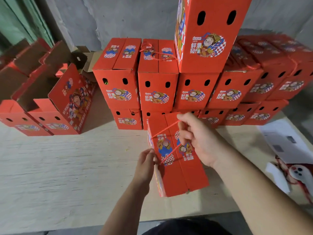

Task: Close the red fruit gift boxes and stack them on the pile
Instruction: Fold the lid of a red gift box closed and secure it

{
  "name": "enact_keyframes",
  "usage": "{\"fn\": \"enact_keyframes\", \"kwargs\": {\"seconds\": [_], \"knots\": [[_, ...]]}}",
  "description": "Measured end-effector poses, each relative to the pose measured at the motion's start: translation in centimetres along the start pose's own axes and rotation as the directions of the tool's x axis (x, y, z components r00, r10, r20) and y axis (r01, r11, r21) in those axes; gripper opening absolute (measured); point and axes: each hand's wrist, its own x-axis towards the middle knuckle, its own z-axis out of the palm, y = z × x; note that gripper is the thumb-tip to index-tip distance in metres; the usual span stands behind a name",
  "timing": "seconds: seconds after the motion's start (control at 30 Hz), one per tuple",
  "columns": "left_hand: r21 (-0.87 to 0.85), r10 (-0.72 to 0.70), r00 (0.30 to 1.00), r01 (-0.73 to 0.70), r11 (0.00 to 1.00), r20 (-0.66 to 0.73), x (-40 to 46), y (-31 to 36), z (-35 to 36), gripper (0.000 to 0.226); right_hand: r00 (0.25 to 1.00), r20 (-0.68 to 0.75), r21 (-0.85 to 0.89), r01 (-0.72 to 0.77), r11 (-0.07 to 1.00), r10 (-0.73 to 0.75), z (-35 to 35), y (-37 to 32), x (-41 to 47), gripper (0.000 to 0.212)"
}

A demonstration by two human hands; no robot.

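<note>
One red gift box (177,168) stands before us on the pale wooden tabletop (67,167), its two top flaps folded shut and meeting along a middle seam, just in front of the pile (157,85) of closed boxes. We reach in with both forearms from the lower edge of the view. Our left hand (145,164) sits at the box's left upper edge, fingers curled and pinching the red cord handle (166,129) where it meets the side. Our right hand (198,138) comes over the top from the right, wrist bent, thumb and fingers curled round the same cord and drawing it taut across the lid. Behind, the pile rises two rows high against the grey wall (127,17), and one more box (208,34) stands upright on the second row, reaching the top edge of the view. The row tops to the left of that upright box lie bare, one with a loose cord across it. To our left, several open boxes (50,102) stand with their flaps up, well apart from our box, with a broad stretch of bare tabletop between. On our right, white paper sheets (284,141) lie near the table's edge, beside a white object (299,173) tangled with red cord.
</note>
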Motion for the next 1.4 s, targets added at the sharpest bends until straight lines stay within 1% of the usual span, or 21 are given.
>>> {"fn": "enact_keyframes", "kwargs": {"seconds": [0.1, 0.17, 0.2, 0.3, 0.37, 0.43, 0.5, 0.53, 0.57, 0.63, 0.67, 0.73, 0.77, 0.8, 0.87, 0.97, 1.03, 1.1, 1.2, 1.3, 1.4], "knots": [[0.015, 0.102, 0.991, -0.101, 0.995, -0.082, 0.0, 0.2, -1.4, 0.024, 0.983, -0.023, 0.005, 0.185, 0.983, -0.184, -1.3, -2.2, 0.3, 0.040], [-0.008, 0.162, 0.975, -0.165, 0.986, -0.151, 0.3, 0.7, -2.4, 0.038, 0.957, -0.045, -0.022, 0.285, 0.958, -0.285, -2.6, -3.6, 1.0, 0.038], [-0.028, 0.200, 0.964, -0.208, 0.978, -0.176, 0.5, 1.0, -2.7, 0.044, 0.956, -0.056, -0.020, 0.287, 0.958, -0.288, -2.9, -3.9, 1.5, 0.037], [-0.081, 0.207, 0.971, -0.218, 0.973, -0.123, 1.2, 2.0, -2.7, 0.048, 0.983, -0.077, -0.078, 0.161, 0.984, -0.167, -2.8, -2.8, 2.4, 0.038], [-0.064, 0.135, 0.991, -0.136, 0.989, -0.021, 1.2, 1.7, -2.1, 0.044, 0.993, -0.063, -0.231, 0.083, 0.969, -0.100, -2.1, -1.0, 2.3, 0.040], [0.003, 0.078, 0.997, -0.078, 0.997, 0.004, 1.3, 0.7, -1.8, 0.033, 0.994, -0.046, -0.379, 0.070, 0.923, -0.095, -2.3, 1.3, 1.8, 0.038], [0.065, 0.063, 0.998, -0.062, 0.996, -0.024, 1.4, -0.3, -1.8, 0.021, 0.994, -0.084, -0.335, 0.043, 0.941, -0.075, -3.8, 3.9, 1.4, 0.024], [0.077, 0.062, 0.998, -0.060, 0.995, -0.023, 1.4, -0.6, -2.1, 0.019, 0.986, -0.152, -0.295, 0.013, 0.955, -0.060, -4.6, 5.4, 0.9, 0.016], [0.091, 0.056, 0.998, -0.055, 0.994, -0.009, 1.6, -0.8, -2.3, 0.020, 0.967, -0.251, -0.317, -0.048, 0.947, -0.035, -5.6, 7.0, 0.5, 0.028], [0.135, 0.019, 0.999, -0.025, 0.991, 0.043, 1.8, -0.5, -2.8, 0.025, 0.883, -0.459, -0.372, -0.291, 0.881, 0.098, -7.7, 10.7, -0.8, 0.062], [0.169, -0.001, 0.998, -0.009, 0.986, 0.061, 2.0, -0.2, -3.1, 0.028, 0.838, -0.499, -0.312, -0.410, 0.857, 0.219, -8.5, 12.5, -1.6, 0.066], [0.252, -0.043, 0.996, 0.022, 0.968, 0.080, 2.4, 0.4, -3.2, 0.047, 0.780, -0.401, -0.048, -0.541, 0.840, 0.480, -9.0, 15.1, -3.0, 0.055], [0.313, -0.069, 0.995, 0.044, 0.949, 0.070, 2.7, 0.6, -3.0, 0.060, 0.776, -0.358, 0.011, -0.552, 0.834, 0.518, -8.9, 15.7, -3.4, 0.048], [0.379, -0.087, 0.995, 0.062, 0.923, 0.048, 2.8, 0.9, -2.7, 0.068, 0.781, -0.361, 0.012, -0.542, 0.840, 0.509, -8.8, 16.0, -3.3, 0.043], [0.442, -0.081, 0.997, 0.064, 0.895, 0.019, 2.9, 1.6, -2.0, 0.067, 0.786, -0.404, 0.031, -0.500, 0.865, 0.469, -8.7, 15.8, -2.7, 0.037], [0.416, -0.051, 0.998, 0.033, 0.909, 0.032, 2.3, 2.7, -1.5, 0.061, 0.800, -0.397, 0.093, -0.452, 0.887, 0.449, -9.3, 13.9, -2.1, 0.025], [0.367, 0.015, 0.999, -0.033, 0.930, 0.051, 1.0, 3.7, -2.4, 0.063, 0.857, -0.350, 0.029, -0.393, 0.919, 0.378, -10.7, 11.9, -2.3, 0.018], [0.272, 0.064, 0.993, -0.090, 0.958, 0.103, -0.5, 5.2, -3.4, 0.067, 0.924, -0.255, -0.047, -0.306, 0.951, 0.284, -12.1, 9.8, -2.9, 0.020], [0.235, 0.066, 0.992, -0.089, 0.968, 0.103, -0.6, 6.3, -3.3, 0.060, 0.958, -0.136, -0.087, -0.265, 0.960, 0.252, -11.5, 8.3, -2.8, 0.024], [0.334, 0.017, 1.000, -0.017, 0.942, 0.003, -0.1, 6.5, -2.4, 0.049, 0.955, -0.152, -0.029, -0.263, 0.964, 0.255, -10.5, 8.3, -1.9, 0.014], [0.260, 0.088, 0.996, -0.080, 0.962, -0.019, -0.7, 5.9, -3.3, 0.043, 0.965, -0.198, 0.008, -0.173, 0.985, 0.172, -11.2, 7.7, -1.7, 0.024]]}}
